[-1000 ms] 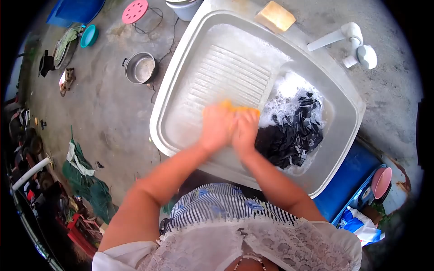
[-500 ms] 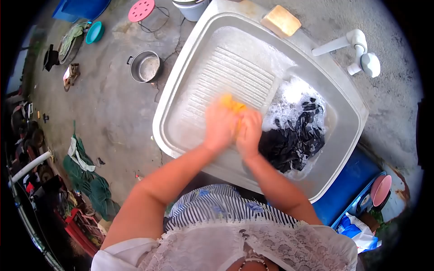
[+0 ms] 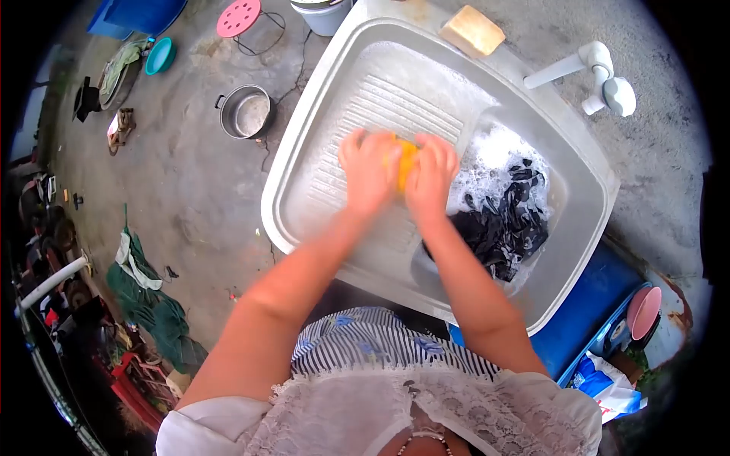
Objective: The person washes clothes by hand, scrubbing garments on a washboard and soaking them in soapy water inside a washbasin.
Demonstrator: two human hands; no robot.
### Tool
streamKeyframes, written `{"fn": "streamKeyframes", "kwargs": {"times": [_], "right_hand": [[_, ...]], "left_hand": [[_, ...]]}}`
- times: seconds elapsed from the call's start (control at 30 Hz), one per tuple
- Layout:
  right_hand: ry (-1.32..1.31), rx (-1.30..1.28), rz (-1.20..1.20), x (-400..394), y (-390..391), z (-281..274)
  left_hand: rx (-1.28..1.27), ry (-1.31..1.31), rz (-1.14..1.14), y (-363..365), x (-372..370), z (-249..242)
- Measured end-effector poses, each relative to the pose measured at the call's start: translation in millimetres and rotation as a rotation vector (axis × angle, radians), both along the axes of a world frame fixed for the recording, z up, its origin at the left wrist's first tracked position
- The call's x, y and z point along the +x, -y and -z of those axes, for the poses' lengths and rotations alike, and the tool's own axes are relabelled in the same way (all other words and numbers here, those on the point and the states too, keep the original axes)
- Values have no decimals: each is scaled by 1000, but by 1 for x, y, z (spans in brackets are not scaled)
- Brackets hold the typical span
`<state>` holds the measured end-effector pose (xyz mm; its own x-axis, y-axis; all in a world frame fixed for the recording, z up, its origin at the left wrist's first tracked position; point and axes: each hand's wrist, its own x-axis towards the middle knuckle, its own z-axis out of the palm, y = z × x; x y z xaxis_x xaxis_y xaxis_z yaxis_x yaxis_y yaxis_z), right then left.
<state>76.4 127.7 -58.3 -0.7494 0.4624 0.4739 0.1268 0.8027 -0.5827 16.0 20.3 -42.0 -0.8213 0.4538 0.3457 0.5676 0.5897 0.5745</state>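
Over the ribbed washboard [image 3: 403, 106] of the laundry sink, my left hand [image 3: 370, 169] and my right hand [image 3: 430, 173] are side by side. Both grip a small yellow cloth [image 3: 406, 161], bunched between them and partly covered by the fingers. To the right of my right hand, wet black clothes [image 3: 502, 232] lie in the sink's deeper basin. White suds [image 3: 498, 156] float on the water around them.
A soap bar [image 3: 472, 32] rests on the sink rim [image 3: 268, 201], near a white pipe tap [image 3: 601, 72]. On the concrete floor to the left are a metal pot [image 3: 247, 112], a pink stool [image 3: 238, 17] and a teal basin [image 3: 160, 55]. A blue barrel [image 3: 585, 304] stands below right.
Both hands have moved a little up the washboard with the yellow cloth. They were blurred and closer together before; now the fingers show more clearly. The black clothes stay in the basin.
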Motion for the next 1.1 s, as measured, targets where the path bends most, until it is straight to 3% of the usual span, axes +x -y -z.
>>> {"fn": "streamKeyframes", "kwargs": {"times": [0.07,0.13,0.17,0.23,0.4,0.47,0.57,0.67,0.8,0.87,0.9,0.97,1.0,1.07,1.1], "right_hand": [[-14,-127,-64,36,30,-11],[-140,-615,-37,54,51,-8],[-133,-625,-42,53,52,-2],[-136,-1099,43,35,46,1],[-133,-855,-136,2,7,10],[-27,-719,-401,-1,-10,10],[55,-715,-493,-11,-22,7],[105,-785,-467,-12,-22,12],[67,-837,-315,8,-15,-1],[-144,-338,-358,39,-11,-29],[-153,-324,-351,60,-14,-38],[344,-203,-376,109,-30,-49],[341,-200,-370,126,-34,-50],[305,-605,-188,144,-46,-46],[236,-771,-124,151,-54,-50]], "left_hand": [[110,150,95,25,44,7],[57,200,130,34,59,-4],[12,236,169,36,61,-7],[7,146,170,24,46,1],[-1,23,248,9,21,6],[-2,-9,226,8,21,8],[-86,56,241,6,19,5],[-270,131,239,4,17,-4],[-251,193,285,15,19,-20],[243,342,246,33,26,-23],[252,333,259,42,29,-33],[64,444,371,62,33,-54],[64,441,378,68,28,-57],[-241,250,526,73,16,-59],[-244,246,530,69,14,-60]]}}
